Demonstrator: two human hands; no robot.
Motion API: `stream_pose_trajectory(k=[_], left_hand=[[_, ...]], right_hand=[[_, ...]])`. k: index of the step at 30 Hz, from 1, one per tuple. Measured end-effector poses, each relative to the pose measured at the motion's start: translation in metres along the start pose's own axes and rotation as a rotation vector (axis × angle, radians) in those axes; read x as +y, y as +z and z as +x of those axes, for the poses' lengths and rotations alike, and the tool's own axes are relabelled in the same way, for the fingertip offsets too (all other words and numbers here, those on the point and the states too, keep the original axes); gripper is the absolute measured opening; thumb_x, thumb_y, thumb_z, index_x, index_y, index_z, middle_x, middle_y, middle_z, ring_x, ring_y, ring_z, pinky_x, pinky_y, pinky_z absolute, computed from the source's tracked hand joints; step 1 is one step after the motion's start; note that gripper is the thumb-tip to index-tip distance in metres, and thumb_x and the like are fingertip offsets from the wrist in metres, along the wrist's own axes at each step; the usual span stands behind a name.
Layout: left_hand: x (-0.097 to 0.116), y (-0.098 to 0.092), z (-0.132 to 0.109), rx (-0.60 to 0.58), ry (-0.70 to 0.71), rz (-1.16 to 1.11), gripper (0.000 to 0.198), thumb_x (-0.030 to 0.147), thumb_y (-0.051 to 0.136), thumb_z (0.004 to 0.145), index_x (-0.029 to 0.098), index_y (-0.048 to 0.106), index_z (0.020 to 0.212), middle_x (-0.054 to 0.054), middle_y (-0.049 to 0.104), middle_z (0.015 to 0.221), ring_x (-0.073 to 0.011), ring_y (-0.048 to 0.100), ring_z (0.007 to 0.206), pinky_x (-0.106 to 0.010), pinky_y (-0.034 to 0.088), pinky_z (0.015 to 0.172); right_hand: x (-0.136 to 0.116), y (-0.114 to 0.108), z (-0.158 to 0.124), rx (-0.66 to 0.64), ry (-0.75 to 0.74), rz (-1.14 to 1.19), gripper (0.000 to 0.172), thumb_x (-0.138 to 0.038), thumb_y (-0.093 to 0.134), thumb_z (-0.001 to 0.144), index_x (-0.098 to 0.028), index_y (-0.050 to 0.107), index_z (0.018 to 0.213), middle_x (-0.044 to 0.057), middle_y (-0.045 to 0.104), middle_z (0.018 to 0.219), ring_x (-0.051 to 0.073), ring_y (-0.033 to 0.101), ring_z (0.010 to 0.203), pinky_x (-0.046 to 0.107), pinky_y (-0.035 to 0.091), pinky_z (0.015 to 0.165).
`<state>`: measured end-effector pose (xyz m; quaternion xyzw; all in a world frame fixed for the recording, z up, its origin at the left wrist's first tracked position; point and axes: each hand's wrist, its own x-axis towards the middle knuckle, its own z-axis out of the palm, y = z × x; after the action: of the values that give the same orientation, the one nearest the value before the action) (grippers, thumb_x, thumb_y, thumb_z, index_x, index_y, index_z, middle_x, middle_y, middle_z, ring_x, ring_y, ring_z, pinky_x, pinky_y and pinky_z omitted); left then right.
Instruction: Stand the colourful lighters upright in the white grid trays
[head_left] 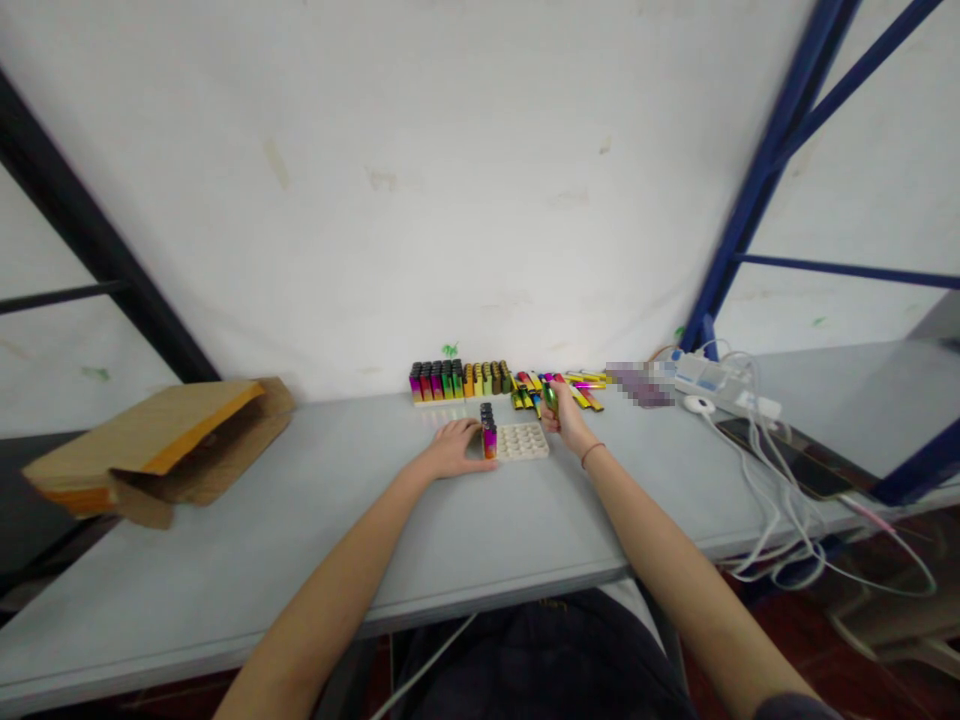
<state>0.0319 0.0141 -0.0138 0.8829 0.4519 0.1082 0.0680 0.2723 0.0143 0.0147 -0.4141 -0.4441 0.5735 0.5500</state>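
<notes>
My left hand (452, 452) curves around the left end of a white tray (534, 452) with rows of round holes, thumb along its near corner and fingertips behind. A row of lighters stands upright at that end; the nearest lighter (490, 440) is purple and orange with a black top. The tray's other holes hold nothing. In my right hand (566, 415), just above the tray's far right corner, is a shiny green-yellow lighter (550, 397). Beyond that hand lies a loose pile of colourful lighters (592, 402).
Against the wall stand a tray of purple, red and green lighters (436, 382) and one of orange to olive lighters (486, 380). An open cardboard box (165, 440) lies left. To the right are a power strip (724, 385), white cables (757, 490) and a dark tablet-like device (802, 462).
</notes>
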Motion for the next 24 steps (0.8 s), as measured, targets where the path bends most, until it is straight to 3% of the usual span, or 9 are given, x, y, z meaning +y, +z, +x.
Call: stream_pose_trajectory(k=[4,7,10,14,18,24], left_hand=[[-0.001,0.0,0.0,-0.005,-0.002,0.003,0.081,0.073,0.056,0.072,0.018,0.046,0.13,-0.014,0.046,0.135,-0.0327,0.042,0.123,-0.043,0.031,0.105],[-0.001,0.0,0.0,-0.005,-0.001,0.003,0.081,0.073,0.055,0.071,0.018,0.046,0.13,-0.013,0.046,0.135,-0.0328,0.043,0.123,-0.043,0.031,0.105],[0.0,0.0,0.001,0.001,-0.001,0.002,0.081,0.073,0.055,0.071,0.018,0.046,0.13,-0.013,0.046,0.136,-0.0331,0.042,0.123,-0.043,0.031,0.105],[0.0,0.0,0.0,-0.006,-0.001,-0.01,0.081,0.073,0.056,0.071,0.018,0.045,0.13,-0.013,0.046,0.135,-0.0336,0.043,0.123,-0.043,0.031,0.105],[-0.001,0.001,0.0,-0.004,-0.003,-0.015,0.081,0.073,0.056,0.071,0.019,0.045,0.131,-0.012,0.046,0.136,-0.0333,0.042,0.124,-0.043,0.031,0.105],[-0.003,0.002,0.001,0.005,0.013,-0.01,0.082,0.074,0.055,0.071,0.018,0.046,0.13,-0.013,0.047,0.135,-0.0336,0.043,0.123,-0.044,0.032,0.104]], right_hand=[[0.006,0.001,0.0,-0.054,-0.115,-0.034,0.036,-0.054,0.054,0.078,-0.025,0.033,0.076,-0.008,0.043,0.054,0.008,0.033,0.038,0.02,0.022,0.038],[0.01,0.003,0.001,-0.077,-0.158,-0.022,0.041,-0.06,0.054,0.077,-0.026,0.032,0.081,-0.008,0.046,0.057,0.01,0.041,0.044,0.02,0.031,0.042],[0.011,0.003,0.003,-0.107,-0.108,-0.005,0.045,-0.069,0.048,0.077,-0.025,0.035,0.08,-0.009,0.038,0.051,0.009,0.032,0.039,0.021,0.027,0.04],[0.009,0.003,0.003,-0.122,0.019,-0.01,0.056,-0.077,0.031,0.078,-0.023,0.036,0.063,-0.006,0.026,0.045,0.009,0.021,0.036,0.024,0.018,0.038],[0.01,0.002,0.003,-0.012,0.089,-0.079,0.057,-0.075,0.025,0.08,-0.024,0.031,0.055,-0.006,0.02,0.041,0.009,0.013,0.036,0.025,0.012,0.037],[0.011,0.002,0.006,0.087,0.041,-0.083,0.053,-0.07,0.023,0.081,-0.025,0.025,0.053,-0.006,0.017,0.04,0.009,0.011,0.034,0.025,0.008,0.036]])
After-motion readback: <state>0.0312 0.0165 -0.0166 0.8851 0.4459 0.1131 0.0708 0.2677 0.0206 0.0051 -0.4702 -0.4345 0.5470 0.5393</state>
